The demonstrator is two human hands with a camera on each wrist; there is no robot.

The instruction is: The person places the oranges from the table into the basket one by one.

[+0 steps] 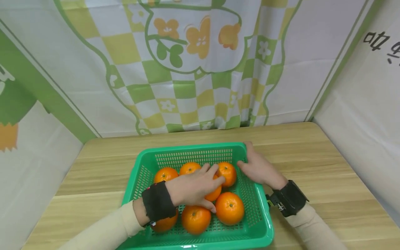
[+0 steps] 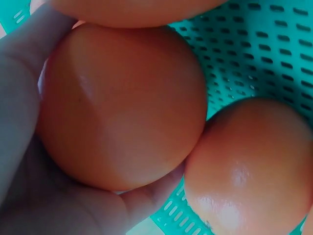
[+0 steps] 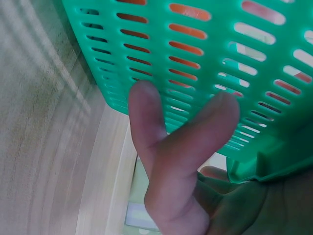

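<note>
A green plastic basket (image 1: 266, 225) with slotted walls holds several oranges. My left hand (image 1: 194, 186) reaches into it from the left and grips an orange (image 1: 214, 194) in the middle of the group. In the left wrist view, thumb and fingers curl round that orange (image 2: 122, 105), and another orange (image 2: 247, 169) lies against it. At the basket's right side, my right hand (image 1: 261, 169) holds the rim. Seen from the right wrist, its fingers (image 3: 146, 110) press on the outside of the slotted wall (image 3: 159, 63), while the thumb is on the inner side.
The basket stands on a wooden table (image 1: 315, 166) near its front. A patterned curtain (image 1: 193, 90) hangs behind the table's back edge. White cloth walls (image 1: 362, 104) close off both sides. Black straps (image 1: 159, 201) with cameras are on both wrists.
</note>
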